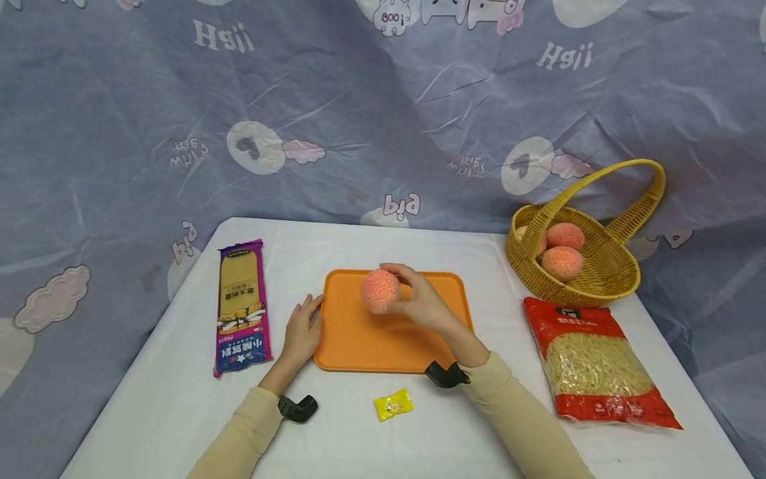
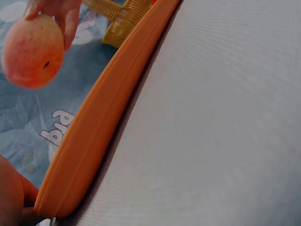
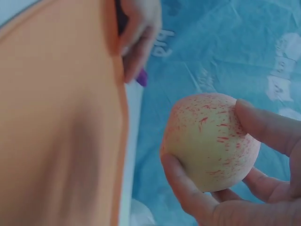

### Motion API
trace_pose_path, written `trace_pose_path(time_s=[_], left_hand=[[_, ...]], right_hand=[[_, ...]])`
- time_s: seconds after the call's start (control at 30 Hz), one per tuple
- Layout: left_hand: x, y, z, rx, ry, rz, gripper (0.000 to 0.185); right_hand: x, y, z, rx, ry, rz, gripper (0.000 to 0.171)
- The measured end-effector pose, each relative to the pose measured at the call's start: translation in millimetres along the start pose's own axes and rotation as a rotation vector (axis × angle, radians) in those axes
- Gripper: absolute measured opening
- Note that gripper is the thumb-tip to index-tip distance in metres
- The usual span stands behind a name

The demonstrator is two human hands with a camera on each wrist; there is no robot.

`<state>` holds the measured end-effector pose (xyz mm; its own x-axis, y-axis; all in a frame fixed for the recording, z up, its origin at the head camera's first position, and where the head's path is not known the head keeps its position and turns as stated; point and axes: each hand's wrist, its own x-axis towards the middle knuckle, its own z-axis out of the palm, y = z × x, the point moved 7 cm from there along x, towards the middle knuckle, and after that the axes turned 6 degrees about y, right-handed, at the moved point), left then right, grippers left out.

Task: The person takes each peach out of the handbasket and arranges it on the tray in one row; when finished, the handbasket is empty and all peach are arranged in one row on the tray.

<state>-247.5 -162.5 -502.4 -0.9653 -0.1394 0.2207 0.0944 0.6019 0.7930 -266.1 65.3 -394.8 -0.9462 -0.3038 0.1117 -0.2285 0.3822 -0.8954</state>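
Landmark: we take the orange tray as our reference; it lies flat near the middle of the white surface.
Right hand: our right hand is over the tray's far half, fingers curled round a peach and gripping it.
Peach: pink-orange, speckled red in the right wrist view; held above the tray, near its far edge, and clear of the tray floor as far as we can tell from the left wrist view.
Left hand: our left hand rests at the tray's left edge, fingers fairly straight and laid against the rim, palm on the surface; nothing gripped.
Tray rim: in the left wrist view the rim runs diagonally across the frame, with our fingertips at its near corner.
Basket: a yellow wicker basket with a tall handle sits right of the tray and further back, well apart from it; we see at least two more peaches in it.
Red bag: a red bag of pale noodles lies flat to the right of the tray, just in front of the basket.
Purple pack: a long purple pasta pack lies left of the tray, beyond our left hand.
Sweet: a small yellow wrapped sweet lies just in front of the tray, between our forearms.
Backdrop: a blue printed cloth hangs behind the tray and surface.
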Motion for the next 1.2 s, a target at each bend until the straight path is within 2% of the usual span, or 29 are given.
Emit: trace_pose_path(time_s=[0.37,0.57,0.83,1.0,1.2], left_hand=[[0.1,0.7,-0.2,0.002,0.014,0.009,0.044],[0.3,1.5,0.0,0.003,0.013,0.013,0.043],[1.0,2.0,-0.2,0.02,0.009,0.014,0.046],[1.2,2.0,-1.1,0.019,0.011,0.005,0.047],[-1.0,0.1,-0.8,0.003,0.004,-0.003,0.048]], right_hand=[[22.7,10.5,56.6,-0.025,-0.118,0.017,0.071],[32.6,15.7,79.0,-0.035,-0.16,-0.008,0.073],[35.7,18.3,92.2,-0.033,-0.238,-0.034,0.071],[32.8,17.3,94.5,-0.14,-0.285,-0.102,0.075],[28.5,18.1,94.5,-0.239,-0.324,-0.096,0.083]])
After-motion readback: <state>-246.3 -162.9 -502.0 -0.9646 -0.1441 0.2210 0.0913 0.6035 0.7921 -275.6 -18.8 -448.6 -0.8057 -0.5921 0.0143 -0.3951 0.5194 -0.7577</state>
